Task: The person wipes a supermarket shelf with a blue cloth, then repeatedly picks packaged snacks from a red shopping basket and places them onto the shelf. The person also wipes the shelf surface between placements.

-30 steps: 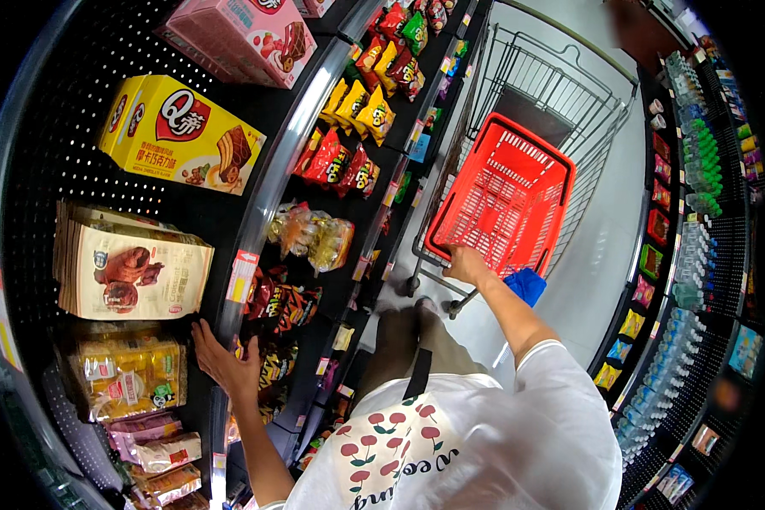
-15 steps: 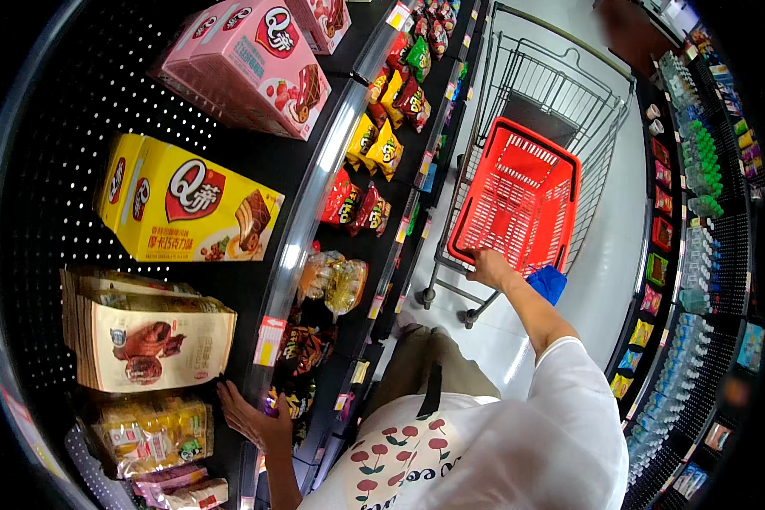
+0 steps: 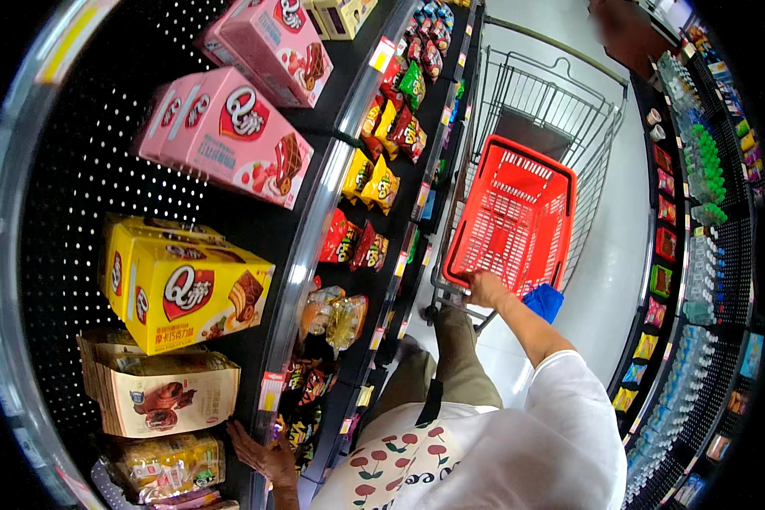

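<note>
My right hand (image 3: 487,291) is closed round the near handle bar of a wire shopping cart (image 3: 599,217), right at the near rim of a red plastic basket (image 3: 569,229) riding in it. The basket's slotted bottom shows nothing inside. A blue thing (image 3: 542,303), perhaps cloth, hangs by my right wrist. On the left, my left hand (image 3: 263,456) is at the shelf's front edge with its fingers stretched out, holding nothing. It is close to a brown snack bag (image 3: 183,399) and clear packs with yellow contents (image 3: 174,466).
Yellow boxes (image 3: 200,293) and pink boxes (image 3: 246,140) stand farther along the left shelf. Small snack bags (image 3: 374,183) fill a lower shelf. Bottles (image 3: 688,365) line the right side of the aisle, beside pale floor (image 3: 599,255).
The left shelf's goods have slid nearer and lower in view, with more pink boxes showing. One leg has stepped forward toward the cart. My right hand keeps its hold.
</note>
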Available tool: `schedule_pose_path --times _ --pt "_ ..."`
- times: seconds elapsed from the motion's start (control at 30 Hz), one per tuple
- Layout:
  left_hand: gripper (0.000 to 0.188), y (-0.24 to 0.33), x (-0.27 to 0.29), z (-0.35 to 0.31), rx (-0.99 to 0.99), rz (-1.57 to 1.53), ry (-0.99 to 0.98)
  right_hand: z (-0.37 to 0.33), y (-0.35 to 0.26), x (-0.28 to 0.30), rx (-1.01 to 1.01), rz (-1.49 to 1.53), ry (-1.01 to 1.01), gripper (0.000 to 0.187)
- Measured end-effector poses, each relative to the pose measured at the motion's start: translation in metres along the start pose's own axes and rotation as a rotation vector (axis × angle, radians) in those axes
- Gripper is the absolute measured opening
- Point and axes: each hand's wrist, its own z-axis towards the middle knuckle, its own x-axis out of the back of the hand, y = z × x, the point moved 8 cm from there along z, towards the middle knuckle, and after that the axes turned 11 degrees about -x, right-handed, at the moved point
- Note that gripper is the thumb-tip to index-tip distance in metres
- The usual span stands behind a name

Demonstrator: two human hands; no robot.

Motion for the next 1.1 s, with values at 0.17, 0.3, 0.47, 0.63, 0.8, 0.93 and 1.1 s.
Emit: schedule_pose_path --times 0.17,0.3,0.47,0.63,0.8,0.93,1.1 --pt "0.098 -0.010 -0.008 -0.003 0.065 0.034 -0.017 0.000 -0.006 0.015 0.103 0.083 -0.014 0.069" --pt "0.106 -0.011 -0.011 0.001 0.140 0.070 -0.028 0.000 -0.005 0.018 0.093 0.107 -0.035 0.066" --pt "0.109 -0.004 -0.010 0.007 0.253 0.091 -0.064 -0.002 -0.004 0.024 0.150 0.150 -0.077 0.078" --pt "0.107 0.003 -0.007 0.012 0.266 0.084 -0.019 0.006 -0.001 0.012 0.155 0.104 0.013 0.084" --pt "0.101 0.005 -0.007 0.016 0.303 0.105 -0.007 0.003 -0.004 0.019 0.121 0.157 0.019 0.087" --pt "0.097 0.013 -0.006 0.014 0.281 0.071 0.069 -0.014 -0.011 0.038 0.075 0.211 -0.031 0.081" --pt "0.093 0.010 -0.003 0.014 0.296 0.062 0.070 -0.021 -0.025 0.025 0.178 0.271 0.002 0.070"
